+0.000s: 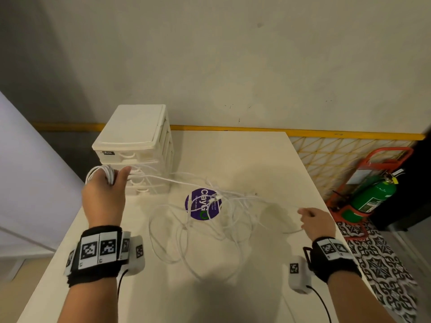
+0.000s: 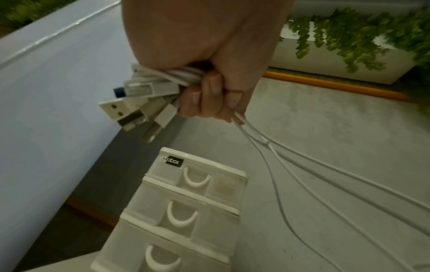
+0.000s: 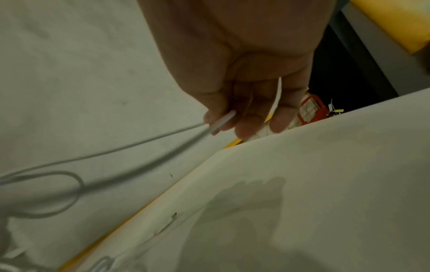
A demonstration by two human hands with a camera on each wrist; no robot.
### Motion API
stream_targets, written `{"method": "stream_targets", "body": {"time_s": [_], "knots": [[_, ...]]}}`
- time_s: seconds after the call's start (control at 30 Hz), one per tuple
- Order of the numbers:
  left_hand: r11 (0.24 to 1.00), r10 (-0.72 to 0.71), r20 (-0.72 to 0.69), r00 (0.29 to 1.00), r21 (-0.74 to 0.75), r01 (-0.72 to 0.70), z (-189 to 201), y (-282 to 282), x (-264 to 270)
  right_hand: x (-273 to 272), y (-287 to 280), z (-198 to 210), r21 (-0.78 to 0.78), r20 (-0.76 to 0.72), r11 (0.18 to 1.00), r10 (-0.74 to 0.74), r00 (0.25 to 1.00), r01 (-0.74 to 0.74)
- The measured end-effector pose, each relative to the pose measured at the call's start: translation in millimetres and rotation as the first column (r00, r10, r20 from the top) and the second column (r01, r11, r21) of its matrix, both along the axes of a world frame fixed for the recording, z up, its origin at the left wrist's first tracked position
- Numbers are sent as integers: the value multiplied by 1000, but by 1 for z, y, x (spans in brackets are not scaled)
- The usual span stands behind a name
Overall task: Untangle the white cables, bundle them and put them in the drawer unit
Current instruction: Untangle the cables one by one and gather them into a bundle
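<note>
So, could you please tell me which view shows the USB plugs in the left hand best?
The left wrist view: the USB plugs fan out close up beside the fingers of the left hand. The head view shows only the hand's back and a cable loop, plugs hidden. The right wrist view doesn't show them.
</note>
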State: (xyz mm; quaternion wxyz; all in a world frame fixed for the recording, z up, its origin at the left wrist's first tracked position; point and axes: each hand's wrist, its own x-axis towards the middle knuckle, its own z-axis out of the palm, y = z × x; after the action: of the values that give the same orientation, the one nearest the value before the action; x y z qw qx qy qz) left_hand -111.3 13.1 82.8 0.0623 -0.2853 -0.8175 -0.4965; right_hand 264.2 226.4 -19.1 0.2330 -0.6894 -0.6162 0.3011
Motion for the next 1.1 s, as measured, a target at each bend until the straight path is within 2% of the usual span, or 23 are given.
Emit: {"method": "stream_targets", "body": {"time_s": [0.13,0.2,0.27,0.33,0.43,0.53,0.6,0.67,0.7,0.73,0.8,0.9,1.0,1.03,1.1], "knots": [[998,-63,-16,998,1,63,-1,9,11,-1,3,3,21,86,996,-85,993,83],[991,-134,-20,991,26,135,0,17,22,-16,1,11,126,85,992,-34,996,24],[977,-204,-21,979,55,205,3,23,33,-40,-10,21,331,49,931,145,988,-153],[958,-277,-15,961,71,278,5,30,45,-68,-30,33,475,6,804,403,915,-358],[930,-360,22,933,91,357,9,40,67,-107,-65,58,473,-37,676,656,754,-565],[866,-495,39,868,99,490,15,44,90,-139,-78,71,437,-26,617,736,676,-655],[812,-579,60,813,123,570,18,44,100,-151,-76,76,425,-57,620,745,664,-659],[776,-628,112,770,159,610,20,43,102,-153,-69,79,289,-149,643,762,630,-709],[770,-635,139,759,182,611,23,41,100,-151,-66,78,192,-184,630,776,603,-753],[776,-628,168,760,209,595,26,38,95,-146,-63,75,117,-187,609,789,585,-784],[806,-586,231,777,268,528,33,32,81,-133,-52,66,45,-89,603,796,598,-796],[839,-535,244,809,268,474,37,24,60,-113,-36,56,55,-40,643,765,642,-763],[834,-550,245,799,103,542,29,23,54,-106,-21,72,192,-182,743,669,720,-642],[803,-576,265,773,7,596,25,23,55,-106,-16,82,248,-261,784,619,740,-569],[683,-645,357,676,-128,719,15,27,64,-107,-2,98,339,-345,822,561,752,-457]]}}
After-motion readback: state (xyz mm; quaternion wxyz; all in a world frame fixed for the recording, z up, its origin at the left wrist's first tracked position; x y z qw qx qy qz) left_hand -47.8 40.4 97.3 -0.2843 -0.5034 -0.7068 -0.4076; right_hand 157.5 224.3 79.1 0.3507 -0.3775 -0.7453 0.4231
